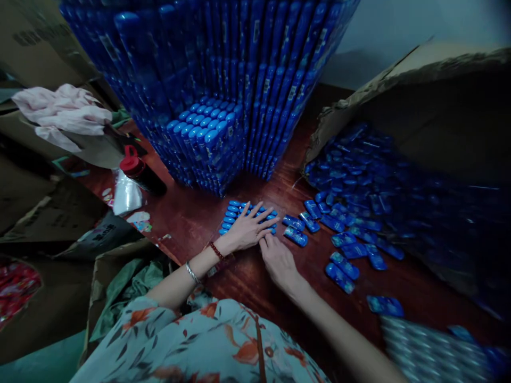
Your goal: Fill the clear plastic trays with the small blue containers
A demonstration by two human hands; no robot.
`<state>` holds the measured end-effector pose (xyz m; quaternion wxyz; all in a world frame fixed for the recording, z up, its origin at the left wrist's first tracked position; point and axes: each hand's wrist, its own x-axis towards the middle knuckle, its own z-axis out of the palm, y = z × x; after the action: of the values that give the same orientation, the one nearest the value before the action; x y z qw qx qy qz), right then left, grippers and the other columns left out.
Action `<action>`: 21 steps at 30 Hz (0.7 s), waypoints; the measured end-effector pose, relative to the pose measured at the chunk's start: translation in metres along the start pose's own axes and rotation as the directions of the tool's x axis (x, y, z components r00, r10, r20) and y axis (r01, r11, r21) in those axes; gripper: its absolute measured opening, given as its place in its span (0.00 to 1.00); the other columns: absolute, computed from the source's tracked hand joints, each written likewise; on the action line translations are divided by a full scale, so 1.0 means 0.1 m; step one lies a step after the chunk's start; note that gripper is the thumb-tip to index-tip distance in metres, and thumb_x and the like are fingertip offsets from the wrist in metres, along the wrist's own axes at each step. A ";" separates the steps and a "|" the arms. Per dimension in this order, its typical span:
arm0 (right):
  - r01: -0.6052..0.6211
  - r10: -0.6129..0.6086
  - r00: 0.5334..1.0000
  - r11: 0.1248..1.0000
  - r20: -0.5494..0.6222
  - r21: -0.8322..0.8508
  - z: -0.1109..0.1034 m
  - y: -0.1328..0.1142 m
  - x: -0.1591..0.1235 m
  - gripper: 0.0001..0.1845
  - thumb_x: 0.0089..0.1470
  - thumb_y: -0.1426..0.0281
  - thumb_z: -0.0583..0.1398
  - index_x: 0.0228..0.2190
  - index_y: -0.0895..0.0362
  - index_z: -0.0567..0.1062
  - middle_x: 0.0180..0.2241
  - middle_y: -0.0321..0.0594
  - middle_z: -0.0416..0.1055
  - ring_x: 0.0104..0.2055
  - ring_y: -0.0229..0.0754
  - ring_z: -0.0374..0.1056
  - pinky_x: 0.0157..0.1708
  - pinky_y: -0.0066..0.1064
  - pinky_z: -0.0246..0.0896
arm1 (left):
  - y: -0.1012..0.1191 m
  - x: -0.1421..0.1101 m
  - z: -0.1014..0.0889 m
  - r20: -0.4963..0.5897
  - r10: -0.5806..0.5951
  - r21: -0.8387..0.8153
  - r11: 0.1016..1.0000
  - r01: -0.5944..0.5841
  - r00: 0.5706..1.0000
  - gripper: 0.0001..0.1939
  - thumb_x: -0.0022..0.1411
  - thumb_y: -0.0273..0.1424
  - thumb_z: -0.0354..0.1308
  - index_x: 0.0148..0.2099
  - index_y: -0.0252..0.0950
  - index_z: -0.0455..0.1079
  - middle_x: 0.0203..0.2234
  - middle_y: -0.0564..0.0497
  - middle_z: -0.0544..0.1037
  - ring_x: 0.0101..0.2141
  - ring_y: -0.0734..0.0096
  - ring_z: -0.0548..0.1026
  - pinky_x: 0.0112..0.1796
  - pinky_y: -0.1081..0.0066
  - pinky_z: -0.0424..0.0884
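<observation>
A small block of blue, rounded packs stands in close rows on the red-brown table. My left hand lies across its top with the fingers spread, covering much of it. At the block's near right corner, my right hand has its fingertips pinched together below the left hand's fingers. Whatever those fingertips hold, if anything, is hidden. Just to the right of the block, several loose blue packs lie flat on the table.
Tall stacks of blue packs rise behind the block. A torn cardboard box on the right spills loose packs. A red-lidded bottle stands to the left, near a pink cloth. A clear ridged tray lies at lower right.
</observation>
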<state>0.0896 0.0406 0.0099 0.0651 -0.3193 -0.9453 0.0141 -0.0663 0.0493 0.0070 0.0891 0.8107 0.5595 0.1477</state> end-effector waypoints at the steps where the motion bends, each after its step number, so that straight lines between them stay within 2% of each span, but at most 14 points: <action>1: 0.008 -0.008 1.000 1.000 0.014 0.000 -0.07 0.03 0.02 0.18 0.55 0.81 0.46 0.41 0.60 0.70 0.37 0.48 0.70 0.34 0.44 0.66 0.29 0.32 0.62 | -0.01 0.01 0.02 0.004 0.001 0.010 1.000 -0.001 1.000 0.22 0.67 0.37 0.44 0.62 0.50 0.54 0.62 0.52 0.55 0.63 0.54 0.46 0.59 0.46 0.39; 3: 0.004 -0.003 1.000 0.998 -0.013 0.061 -0.26 0.13 0.03 0.14 0.56 0.78 0.48 0.40 0.59 0.70 0.39 0.47 0.69 0.37 0.44 0.67 0.31 0.30 0.63 | -0.01 0.01 0.03 0.005 -0.009 0.022 1.000 0.009 1.000 0.22 0.67 0.37 0.43 0.63 0.49 0.53 0.62 0.52 0.55 0.63 0.54 0.46 0.59 0.47 0.38; 5: -0.022 0.046 0.994 0.971 -0.098 0.236 -0.47 0.29 0.02 0.10 0.57 0.71 0.51 0.39 0.58 0.70 0.40 0.47 0.70 0.39 0.44 0.67 0.35 0.31 0.64 | 0.00 -0.01 0.03 0.001 -0.026 0.020 0.999 0.026 1.000 0.23 0.67 0.38 0.44 0.63 0.48 0.52 0.63 0.52 0.54 0.63 0.54 0.47 0.59 0.47 0.38; 7: -0.113 0.189 0.974 0.885 -0.127 0.452 -0.59 0.45 0.00 0.13 0.56 0.64 0.55 0.42 0.56 0.70 0.39 0.44 0.71 0.37 0.43 0.68 0.36 0.32 0.64 | 0.01 -0.01 0.04 -0.012 -0.049 0.006 0.999 0.050 0.999 0.23 0.66 0.38 0.44 0.63 0.48 0.52 0.63 0.52 0.54 0.63 0.54 0.47 0.59 0.46 0.38; 8: -0.176 0.274 0.957 0.808 -0.094 0.562 -0.60 0.51 -0.02 0.17 0.54 0.62 0.57 0.44 0.55 0.70 0.38 0.43 0.72 0.34 0.42 0.68 0.34 0.32 0.64 | 0.02 -0.01 0.05 -0.021 -0.067 -0.001 0.998 0.067 0.998 0.23 0.66 0.39 0.45 0.63 0.48 0.53 0.62 0.51 0.55 0.63 0.53 0.47 0.59 0.46 0.38; 10: -0.338 0.429 0.899 0.550 0.089 0.763 -0.48 0.58 -0.08 0.23 0.49 0.57 0.60 0.45 0.54 0.70 0.33 0.39 0.73 0.24 0.38 0.66 0.25 0.30 0.62 | 0.03 -0.02 0.08 -0.044 -0.110 -0.014 0.994 0.110 0.993 0.23 0.66 0.40 0.44 0.62 0.48 0.54 0.62 0.51 0.56 0.62 0.53 0.48 0.59 0.46 0.38; 12: -0.485 0.494 0.790 0.141 0.364 0.863 -0.25 0.56 -0.19 0.25 0.45 0.54 0.62 0.41 0.56 0.73 0.25 0.36 0.72 0.16 0.33 0.59 0.15 0.26 0.55 | 0.05 -0.03 0.10 -0.069 -0.154 -0.022 0.988 0.153 0.986 0.23 0.66 0.41 0.44 0.62 0.48 0.55 0.62 0.52 0.56 0.62 0.52 0.48 0.59 0.45 0.38; 13: -0.522 0.489 0.722 -0.079 0.490 0.849 -0.13 0.53 -0.24 0.23 0.43 0.54 0.63 0.38 0.56 0.74 0.23 0.34 0.71 0.14 0.31 0.56 0.12 0.24 0.51 | 0.05 -0.03 0.11 -0.080 -0.173 -0.025 0.985 0.171 0.982 0.22 0.66 0.40 0.44 0.62 0.48 0.55 0.62 0.52 0.55 0.62 0.52 0.48 0.59 0.45 0.38; 14: -0.526 0.470 0.658 -0.273 0.588 0.806 -0.02 0.48 -0.30 0.22 0.42 0.55 0.64 0.36 0.56 0.75 0.23 0.34 0.70 0.13 0.29 0.56 0.11 0.23 0.50 | 0.06 -0.04 0.11 -0.088 -0.189 -0.026 0.982 0.187 0.978 0.22 0.66 0.40 0.44 0.62 0.48 0.55 0.62 0.52 0.55 0.62 0.52 0.48 0.59 0.45 0.38; 15: -0.503 0.445 0.609 -0.423 0.656 0.754 0.08 0.43 -0.36 0.20 0.41 0.57 0.65 0.35 0.56 0.75 0.24 0.34 0.72 0.14 0.29 0.58 0.11 0.22 0.52 | 0.06 -0.05 0.12 -0.093 -0.200 -0.026 0.980 0.199 0.975 0.22 0.66 0.40 0.43 0.62 0.48 0.55 0.62 0.51 0.55 0.62 0.51 0.48 0.59 0.44 0.38; 16: -0.465 0.425 0.582 -0.525 0.693 0.713 0.14 0.38 -0.40 0.20 0.39 0.60 0.67 0.35 0.55 0.74 0.27 0.34 0.73 0.16 0.29 0.62 0.14 0.22 0.58 | 0.07 -0.06 0.11 -0.096 -0.208 -0.023 0.978 0.207 0.973 0.22 0.67 0.40 0.43 0.62 0.48 0.55 0.62 0.51 0.55 0.62 0.51 0.48 0.59 0.44 0.38; 18: -0.383 0.412 0.586 -0.617 0.698 0.687 0.20 0.28 -0.44 0.21 0.37 0.64 0.68 0.36 0.53 0.74 0.33 0.34 0.74 0.25 0.33 0.70 0.26 0.25 0.68 | 0.09 -0.07 0.10 -0.096 -0.217 0.001 0.976 0.219 0.971 0.22 0.67 0.40 0.43 0.62 0.47 0.56 0.62 0.50 0.55 0.62 0.50 0.49 0.59 0.43 0.39; 20: -0.329 0.431 0.636 -0.598 0.640 0.731 0.20 0.21 -0.45 0.25 0.36 0.66 0.69 0.41 0.51 0.73 0.37 0.35 0.75 0.35 0.39 0.73 0.39 0.32 0.70 | 0.10 -0.07 0.09 -0.093 -0.225 0.049 0.972 0.231 0.970 0.22 0.67 0.40 0.41 0.62 0.47 0.56 0.62 0.51 0.55 0.62 0.51 0.49 0.59 0.44 0.41; 21: -0.318 0.452 0.666 -0.548 0.594 0.774 0.19 0.19 -0.44 0.28 0.36 0.66 0.68 0.43 0.50 0.72 0.38 0.36 0.74 0.38 0.41 0.73 0.43 0.35 0.68 | 0.11 -0.07 0.08 -0.090 -0.230 0.078 0.968 0.237 0.969 0.22 0.67 0.40 0.40 0.62 0.47 0.55 0.63 0.51 0.54 0.62 0.52 0.49 0.59 0.45 0.42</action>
<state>0.1333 0.0289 -0.0155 0.3147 -0.4853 -0.3040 0.7570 -0.0563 0.0390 0.0024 0.0475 0.7359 0.6600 0.1437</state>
